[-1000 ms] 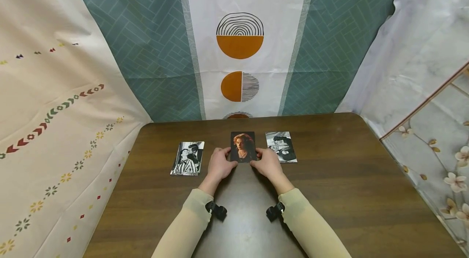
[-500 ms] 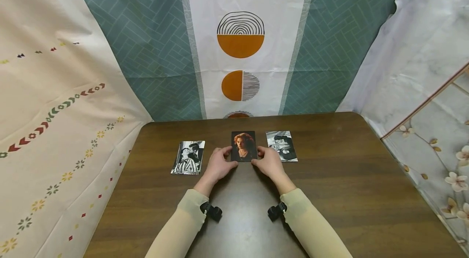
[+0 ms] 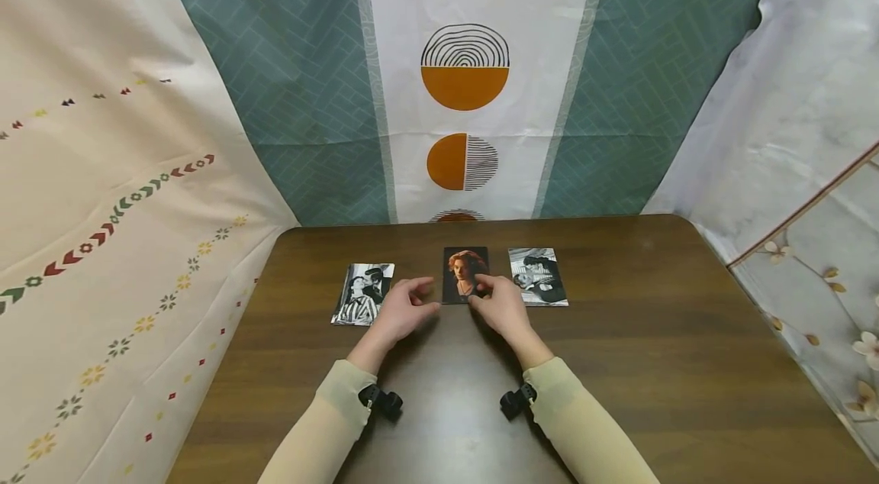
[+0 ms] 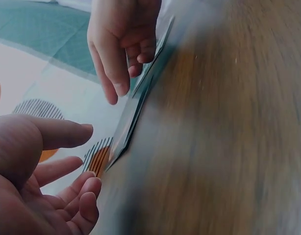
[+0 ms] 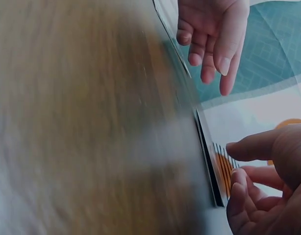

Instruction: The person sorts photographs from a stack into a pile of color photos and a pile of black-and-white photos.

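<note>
A stack of photo cards [image 3: 462, 270], topped by a portrait of a red-haired person on a dark ground, lies between my two hands in the head view. My left hand [image 3: 404, 308] is apart from its left side, thumb and fingers spread with nothing between them. Over the stack's lower right corner is my right hand [image 3: 503, 306], its fingers loosely bent. The right wrist view shows the stack's dark edge [image 5: 209, 161] beside the right thumb and fingertips, which have a gap between them. In the left wrist view, the left hand [image 4: 47, 171] hovers near the stack's end.
A pile of black-and-white photo cards [image 3: 360, 299] lies to the left, partly behind the left hand. Another black-and-white photo card [image 3: 540, 278] lies to the right. Everything rests on a brown wooden table [image 3: 639, 339], with patterned curtains [image 3: 474, 98] beyond its far edge.
The left hand has let go of the middle stack and moved left, away from it. The right hand has shifted left over the stack's corner. The head view has turned slightly left.
</note>
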A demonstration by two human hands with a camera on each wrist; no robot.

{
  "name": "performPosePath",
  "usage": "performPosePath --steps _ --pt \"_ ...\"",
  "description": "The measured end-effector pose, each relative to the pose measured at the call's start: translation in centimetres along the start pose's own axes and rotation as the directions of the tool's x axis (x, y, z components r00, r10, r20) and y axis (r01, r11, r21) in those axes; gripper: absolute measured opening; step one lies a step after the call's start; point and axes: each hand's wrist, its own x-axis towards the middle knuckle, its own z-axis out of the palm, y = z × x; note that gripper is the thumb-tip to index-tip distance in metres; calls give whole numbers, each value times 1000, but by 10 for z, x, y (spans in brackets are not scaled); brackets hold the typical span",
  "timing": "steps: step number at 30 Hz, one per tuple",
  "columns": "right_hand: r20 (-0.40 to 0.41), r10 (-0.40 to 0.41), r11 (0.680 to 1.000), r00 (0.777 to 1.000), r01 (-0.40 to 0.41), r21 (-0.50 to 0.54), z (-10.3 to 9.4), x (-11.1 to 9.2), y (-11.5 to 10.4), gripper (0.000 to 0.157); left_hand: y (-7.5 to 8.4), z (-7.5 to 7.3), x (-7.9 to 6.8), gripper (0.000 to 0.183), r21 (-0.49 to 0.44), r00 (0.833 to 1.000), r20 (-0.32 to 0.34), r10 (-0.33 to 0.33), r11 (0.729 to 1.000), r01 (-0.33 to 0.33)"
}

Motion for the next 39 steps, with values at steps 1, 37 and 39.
performPosePath --steps 1,37,39 --pt "-2 -8 1000 1000 8 1 2 0 -1 42 -1 -3 -1 54 -6 1000 4 -1 1000 1" --pt "203 -130 991 970 120 59 93 -7 -79 31 -84 -122 -45 37 -9 970 -189 -150 988 151" --pt "208 -134 991 969 126 48 99 -6 -83 31 -89 -127 -45 38 -17 965 -200 -170 985 170"
